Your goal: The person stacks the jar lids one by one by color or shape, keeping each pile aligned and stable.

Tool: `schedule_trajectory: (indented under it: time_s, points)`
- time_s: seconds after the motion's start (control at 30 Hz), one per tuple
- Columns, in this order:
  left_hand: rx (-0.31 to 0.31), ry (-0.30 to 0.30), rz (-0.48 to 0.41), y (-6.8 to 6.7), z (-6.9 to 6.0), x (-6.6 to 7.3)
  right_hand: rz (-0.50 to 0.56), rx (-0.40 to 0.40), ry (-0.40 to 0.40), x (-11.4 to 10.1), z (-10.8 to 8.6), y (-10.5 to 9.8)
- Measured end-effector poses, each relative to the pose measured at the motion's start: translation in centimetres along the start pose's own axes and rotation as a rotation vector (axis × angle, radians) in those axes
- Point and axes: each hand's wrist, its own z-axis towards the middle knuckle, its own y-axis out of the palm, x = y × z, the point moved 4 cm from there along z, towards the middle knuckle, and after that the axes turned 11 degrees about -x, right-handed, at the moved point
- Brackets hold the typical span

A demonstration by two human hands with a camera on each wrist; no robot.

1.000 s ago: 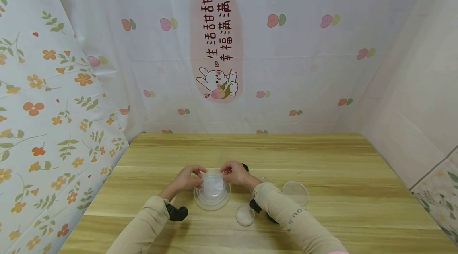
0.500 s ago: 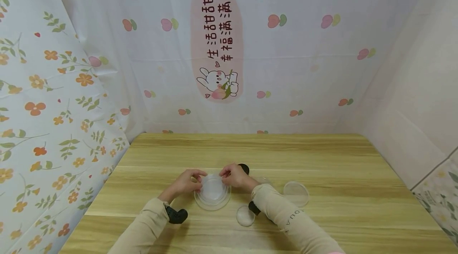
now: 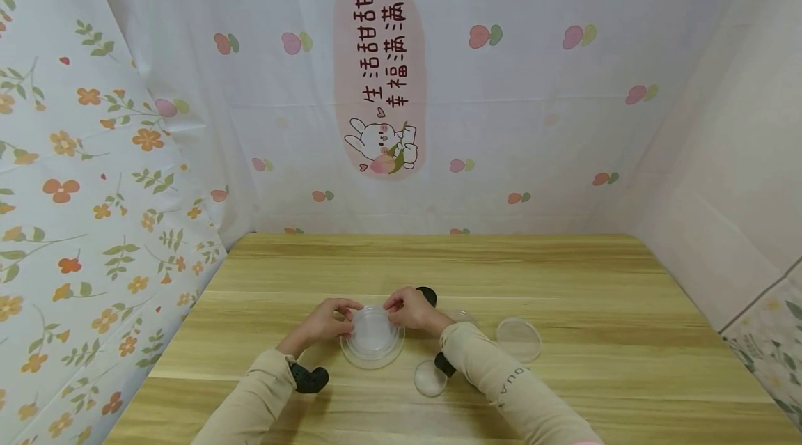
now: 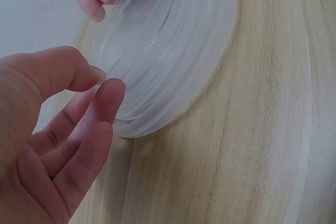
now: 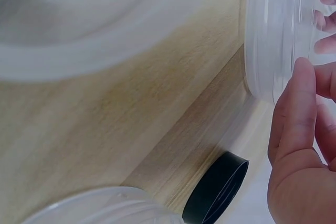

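The left hand (image 3: 327, 319) and right hand (image 3: 411, 308) pinch opposite sides of the top clear disc (image 3: 372, 326), each grip clamped on its rim. It sits over wider clear discs (image 3: 371, 363) on the bench (image 3: 282, 265), near a small clear lid (image 3: 430, 379).

Head view: even, diffuse light; soft shadow on the table (image 3: 564, 278) beside the left sleeve (image 3: 247, 393). Left wrist view: dimmer; thin glare streaks on clear plastic (image 4: 157, 51). Right wrist view: pale round rim (image 5: 105, 56) out of focus.
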Motion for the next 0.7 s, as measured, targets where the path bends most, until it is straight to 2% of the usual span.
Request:
schedule_trajectory:
  time_s: [0.17,0.43,0.7]
  points:
    - [-0.010,-0.001,0.001,0.01,0.22,-0.76,0.043,-0.012,0.015,0.04,0.02,-0.06]
    - [-0.021,-0.038,0.028,0.11,0.21,-0.60,0.039,-0.024,0.025,-0.04,-0.02,0.03]
    - [-0.013,-0.040,0.041,0.10,0.33,-0.73,0.037,-0.035,0.054,-0.43,-0.25,-0.04]
